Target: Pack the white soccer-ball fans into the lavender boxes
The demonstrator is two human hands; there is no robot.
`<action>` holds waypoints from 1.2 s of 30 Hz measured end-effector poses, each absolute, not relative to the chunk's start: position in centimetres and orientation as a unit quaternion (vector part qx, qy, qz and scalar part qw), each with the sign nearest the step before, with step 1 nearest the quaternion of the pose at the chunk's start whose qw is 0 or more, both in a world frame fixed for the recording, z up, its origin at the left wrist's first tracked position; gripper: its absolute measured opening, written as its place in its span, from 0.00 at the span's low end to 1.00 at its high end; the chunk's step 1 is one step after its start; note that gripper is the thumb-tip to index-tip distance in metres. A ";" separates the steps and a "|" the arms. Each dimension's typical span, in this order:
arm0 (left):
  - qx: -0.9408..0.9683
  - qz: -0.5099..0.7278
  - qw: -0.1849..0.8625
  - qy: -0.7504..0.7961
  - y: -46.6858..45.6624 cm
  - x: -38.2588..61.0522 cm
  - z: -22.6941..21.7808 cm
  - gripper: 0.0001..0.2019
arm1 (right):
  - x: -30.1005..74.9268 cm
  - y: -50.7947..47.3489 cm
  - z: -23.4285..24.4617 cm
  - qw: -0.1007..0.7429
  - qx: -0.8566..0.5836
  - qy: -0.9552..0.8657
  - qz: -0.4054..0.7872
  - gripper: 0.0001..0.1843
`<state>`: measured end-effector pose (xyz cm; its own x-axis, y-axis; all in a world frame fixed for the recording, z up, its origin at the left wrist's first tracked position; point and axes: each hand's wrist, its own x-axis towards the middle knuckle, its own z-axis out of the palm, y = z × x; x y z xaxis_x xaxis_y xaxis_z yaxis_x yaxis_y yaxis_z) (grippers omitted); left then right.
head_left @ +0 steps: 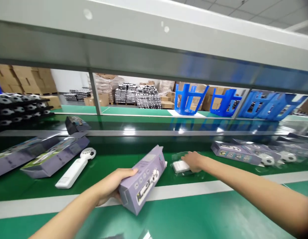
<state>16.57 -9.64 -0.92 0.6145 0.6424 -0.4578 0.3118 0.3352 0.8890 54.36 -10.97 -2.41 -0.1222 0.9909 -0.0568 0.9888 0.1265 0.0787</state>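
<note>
My left hand (pixel 113 186) grips a long lilac product box (pixel 143 179) by its near end, holding it tilted just above the green belt (pixel 183 212). My right hand (pixel 193 160) reaches forward and closes on a white item in a clear plastic bag (pixel 181 166) lying on the belt, just right of the box's far end.
A white handheld device with a football-patterned head (pixel 75 168) lies to the left, beside more lilac boxes (pixel 56 155). Further boxes and football-headed devices (pixel 245 153) sit at the right. Blue plastic stools (pixel 190 99) and stacked cartons (pixel 27 79) stand beyond the shelf frame (pixel 154 49).
</note>
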 end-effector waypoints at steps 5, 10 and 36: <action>0.526 0.038 0.763 0.374 -9.0 16.5 -1.9 0.33 | 55.5 -12.5 -0.7 0.121 0.647 0.749 0.070 0.20; 0.489 0.002 0.804 0.337 -9.1 15.1 -2.1 0.33 | 47.8 -16.3 -0.5 0.049 0.548 0.832 0.069 0.12; 0.660 0.272 0.534 0.453 -9.3 17.3 -2.1 0.27 | 43.6 -28.2 -7.9 -0.325 0.471 0.764 -0.298 0.18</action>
